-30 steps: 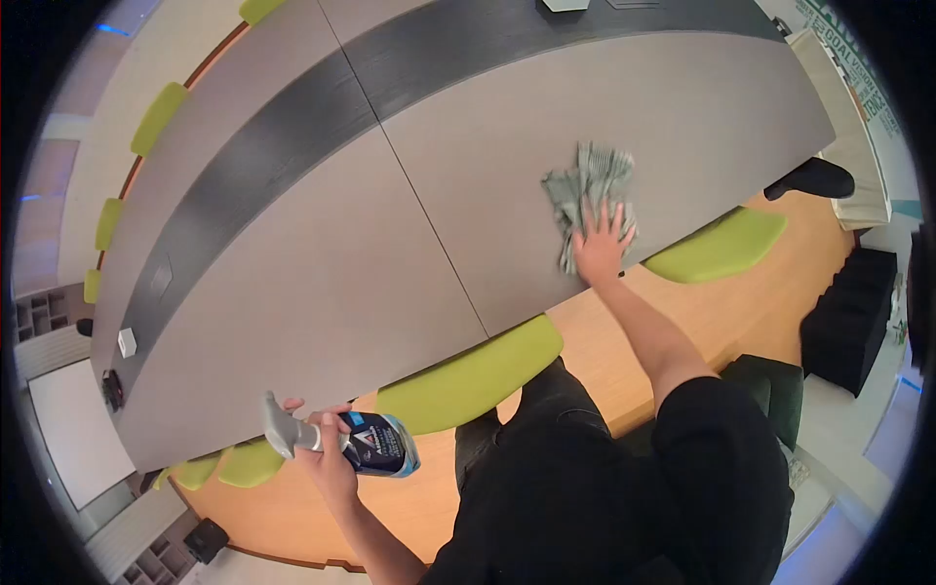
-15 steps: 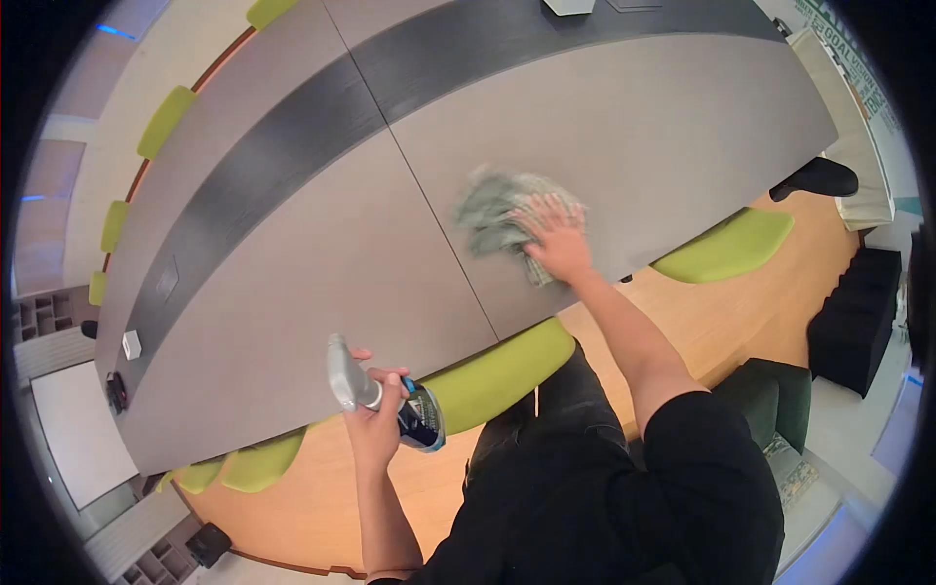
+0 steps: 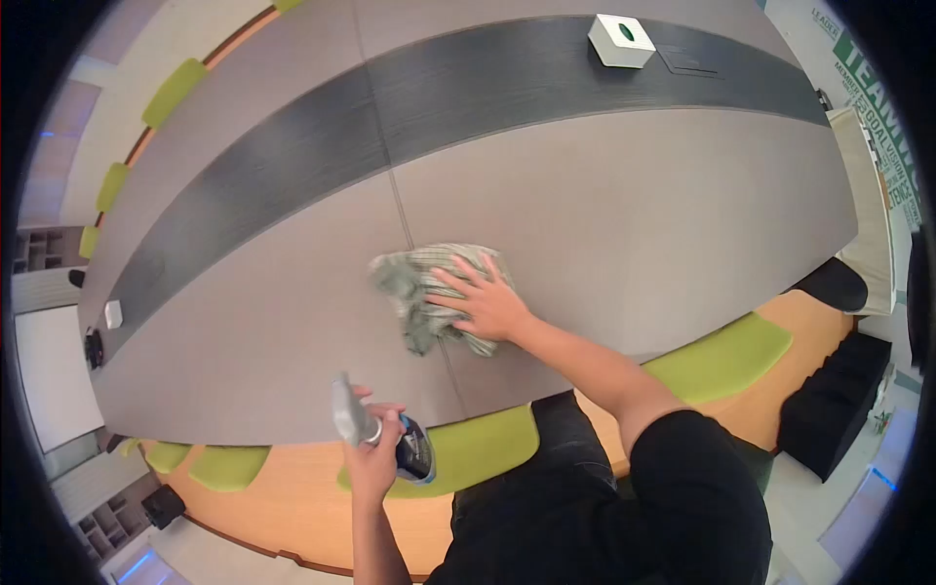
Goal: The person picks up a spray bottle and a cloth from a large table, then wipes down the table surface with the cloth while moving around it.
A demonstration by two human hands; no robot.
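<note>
My right hand [image 3: 485, 304] lies with fingers spread on a crumpled green-and-white checked cloth [image 3: 414, 336], pressing it against the table [image 3: 624, 214]. The cloth covers part of the seam that crosses the tabletop. Lower down, near the table's front edge, my left hand [image 3: 373, 458] is wrapped round a spray bottle [image 3: 416, 456]. The bottle has a grey trigger head [image 3: 348, 414] and a dark body with a blue label, and it is tilted. Some of my left fingers are hidden behind the trigger head.
A white tissue box [image 3: 621, 42] stands on the table's dark curved strip [image 3: 468, 73]. Green chairs [image 3: 721, 361] line the near edge, with more [image 3: 175, 93] along the far side. A black chair [image 3: 834, 285] is at the right end. A small dark object [image 3: 94, 348] lies at the left end.
My right hand and the cloth have moved left across the tabletop, onto the seam. The view has shifted, bringing the whole tissue box into sight. My left hand still holds the spray bottle.
</note>
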